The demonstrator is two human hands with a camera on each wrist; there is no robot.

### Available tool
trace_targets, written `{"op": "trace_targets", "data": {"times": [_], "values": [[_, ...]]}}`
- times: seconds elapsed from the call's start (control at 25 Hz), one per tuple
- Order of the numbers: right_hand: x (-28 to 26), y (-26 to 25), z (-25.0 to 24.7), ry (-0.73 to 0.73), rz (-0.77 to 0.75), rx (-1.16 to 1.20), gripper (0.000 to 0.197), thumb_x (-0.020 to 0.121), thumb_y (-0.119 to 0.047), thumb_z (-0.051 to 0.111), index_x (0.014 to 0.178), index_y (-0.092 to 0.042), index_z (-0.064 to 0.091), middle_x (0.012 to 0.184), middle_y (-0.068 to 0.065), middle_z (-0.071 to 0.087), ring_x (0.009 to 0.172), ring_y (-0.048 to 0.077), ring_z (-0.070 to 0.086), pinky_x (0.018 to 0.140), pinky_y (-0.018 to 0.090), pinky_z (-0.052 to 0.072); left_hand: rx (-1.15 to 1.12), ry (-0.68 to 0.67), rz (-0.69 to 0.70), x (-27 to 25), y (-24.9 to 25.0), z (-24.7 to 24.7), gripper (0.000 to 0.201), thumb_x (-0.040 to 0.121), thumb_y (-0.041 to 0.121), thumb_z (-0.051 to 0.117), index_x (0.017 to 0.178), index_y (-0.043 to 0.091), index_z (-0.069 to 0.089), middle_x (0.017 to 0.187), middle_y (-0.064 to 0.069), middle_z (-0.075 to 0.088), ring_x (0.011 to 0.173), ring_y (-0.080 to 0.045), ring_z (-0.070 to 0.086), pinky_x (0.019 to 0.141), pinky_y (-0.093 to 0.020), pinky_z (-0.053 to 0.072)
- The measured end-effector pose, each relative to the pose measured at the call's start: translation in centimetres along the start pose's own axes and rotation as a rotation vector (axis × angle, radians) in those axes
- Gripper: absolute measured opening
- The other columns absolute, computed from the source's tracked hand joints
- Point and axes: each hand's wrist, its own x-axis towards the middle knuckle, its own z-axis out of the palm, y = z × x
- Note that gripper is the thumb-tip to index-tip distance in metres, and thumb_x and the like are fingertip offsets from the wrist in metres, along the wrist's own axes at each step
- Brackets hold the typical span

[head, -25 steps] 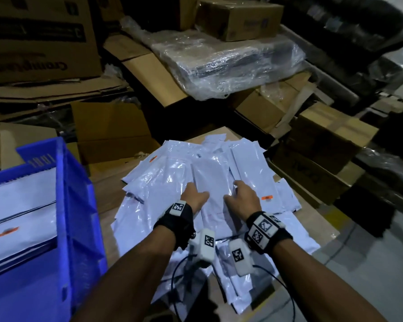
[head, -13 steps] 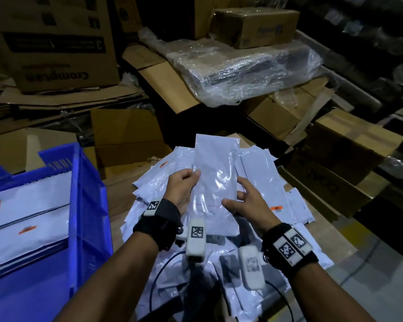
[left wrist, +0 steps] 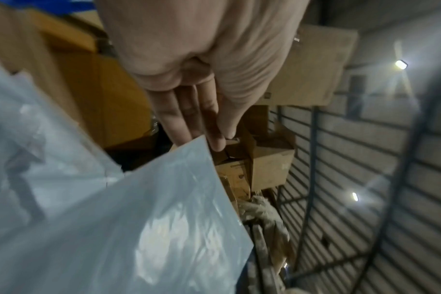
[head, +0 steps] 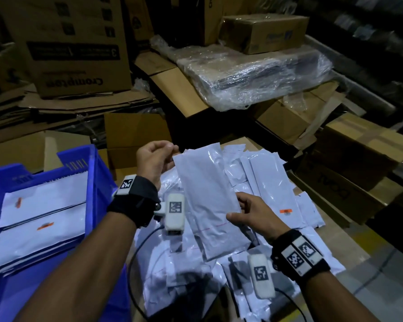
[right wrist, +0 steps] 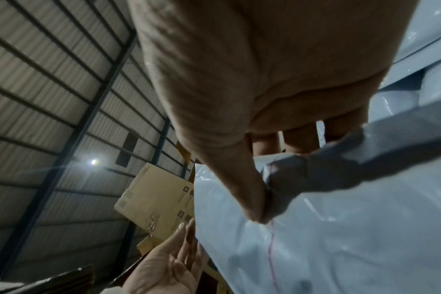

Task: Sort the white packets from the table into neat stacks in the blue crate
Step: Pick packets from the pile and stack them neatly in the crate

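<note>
One white packet (head: 205,194) is lifted above the loose pile of white packets (head: 265,182) on the table, tilted with its top end to the left. My right hand (head: 236,209) pinches its right edge, thumb (right wrist: 239,179) on top and fingers behind. My left hand (head: 170,152) is at its upper left corner, with straight fingers (left wrist: 189,123) touching the edge and the palm (right wrist: 169,264) open. The blue crate (head: 92,182) stands at the left and holds flat stacks of white packets (head: 44,219).
Cardboard boxes (head: 135,133) crowd behind the table, with a plastic-wrapped bundle (head: 254,73) further back. More boxes (head: 358,159) line the right side. Bare floor (head: 370,263) shows at the lower right. Cables hang from my wrist cameras over the pile.
A second ago both hands lay on the pile. They lifted one packet, which now tilts left toward the crate. My left hand has slid up to its top corner and opened.
</note>
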Motion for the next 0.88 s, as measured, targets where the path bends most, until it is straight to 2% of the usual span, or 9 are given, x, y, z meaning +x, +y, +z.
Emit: {"op": "trace_targets", "data": {"times": [0.08, 0.2, 0.28, 0.36, 0.44, 0.52, 0.64, 0.8, 0.88], "values": [[0.0, -0.3, -0.1, -0.018, -0.024, -0.085, 0.027, 0.085, 0.006, 0.066, 0.108, -0.008, 0.065, 0.076, -0.001, 0.069, 0.065, 0.009, 0.059, 0.063, 0.028, 0.049, 0.333, -0.091, 0.181, 0.4, 0.3, -0.5, 0.01, 0.094, 0.014, 0.062, 0.103, 0.01, 0.064, 0.095, -0.004, 0.068, 0.09, -0.02, 0.064, 0.082, -0.034, 0.053], [0.8, -0.7, 0.2, -0.065, -0.093, -0.302, 0.018, 0.082, -0.013, 0.071, 0.098, -0.018, 0.064, 0.078, -0.001, 0.066, 0.069, 0.012, 0.06, 0.07, 0.039, 0.054, 0.832, -0.406, 0.347, 0.1, 0.9, 0.0, 0.038, 0.093, 0.026, 0.064, 0.127, 0.011, 0.059, 0.118, 0.001, 0.063, 0.11, -0.012, 0.057, 0.097, -0.03, 0.045], [1.2, -0.8, 0.4, -0.1, -0.113, -0.373, 0.025, 0.077, -0.029, 0.071, 0.1, -0.02, 0.064, 0.089, 0.004, 0.069, 0.079, 0.024, 0.065, 0.082, 0.049, 0.056, 0.955, -0.49, 0.397, -0.2, 1.5, 0.3, 0.027, 0.092, 0.024, 0.065, 0.116, 0.013, 0.066, 0.109, -0.001, 0.067, 0.1, -0.014, 0.061, 0.092, -0.034, 0.049], [1.4, -0.7, 0.5, -0.112, -0.117, -0.349, 0.026, 0.078, -0.024, 0.073, 0.104, -0.02, 0.067, 0.097, 0.001, 0.072, 0.093, 0.025, 0.068, 0.089, 0.049, 0.054, 0.911, -0.48, 0.403, 0.1, 1.6, -0.1, 0.005, 0.089, 0.019, 0.067, 0.091, 0.016, 0.072, 0.087, -0.001, 0.07, 0.081, -0.013, 0.062, 0.082, -0.038, 0.052], [1.4, -0.8, 0.4, -0.108, -0.118, -0.338, 0.021, 0.082, -0.013, 0.073, 0.102, -0.018, 0.068, 0.097, -0.001, 0.073, 0.093, 0.022, 0.069, 0.09, 0.047, 0.055, 0.829, -0.451, 0.339, 0.3, 1.7, -0.8, 0.012, 0.089, 0.016, 0.068, 0.077, 0.019, 0.07, 0.075, 0.002, 0.069, 0.071, -0.007, 0.06, 0.075, -0.035, 0.052], [1.4, -0.7, 0.4, -0.11, -0.116, -0.348, 0.017, 0.084, -0.01, 0.073, 0.097, -0.02, 0.068, 0.092, -0.004, 0.073, 0.089, 0.019, 0.07, 0.087, 0.046, 0.056, 0.742, -0.433, 0.299, 0.1, 1.8, -1.2, 0.014, 0.089, 0.012, 0.068, 0.075, 0.016, 0.07, 0.07, 0.005, 0.066, 0.063, 0.002, 0.058, 0.067, -0.024, 0.049], [1.5, -0.8, 0.6, -0.095, -0.129, -0.345, 0.015, 0.083, -0.011, 0.073, 0.095, -0.019, 0.069, 0.089, -0.005, 0.072, 0.086, 0.019, 0.07, 0.083, 0.046, 0.057, 0.606, -0.378, 0.295, -0.6, 2.2, -1.3, 0.008, 0.089, 0.004, 0.066, 0.082, 0.002, 0.068, 0.067, 0.002, 0.061, 0.055, 0.008, 0.053, 0.06, -0.009, 0.043], [1.4, -0.7, 0.6, -0.092, -0.147, -0.379, 0.016, 0.083, -0.014, 0.075, 0.093, -0.024, 0.068, 0.091, -0.007, 0.072, 0.086, 0.013, 0.069, 0.083, 0.044, 0.057, 0.62, -0.279, 0.312, -0.6, 2.1, -2.3, 0.008, 0.09, 0.009, 0.066, 0.083, 0.007, 0.069, 0.071, 0.001, 0.062, 0.058, 0.007, 0.053, 0.06, -0.009, 0.044], [1.2, -0.3, 0.7, -0.084, -0.136, -0.362, 0.021, 0.081, -0.014, 0.075, 0.099, -0.023, 0.069, 0.098, -0.006, 0.072, 0.093, 0.013, 0.069, 0.085, 0.043, 0.057, 0.644, -0.23, 0.326, -0.2, 2.0, -3.0, 0.009, 0.092, 0.012, 0.065, 0.084, 0.011, 0.07, 0.075, 0.001, 0.064, 0.066, -0.002, 0.056, 0.066, -0.016, 0.047]]}}
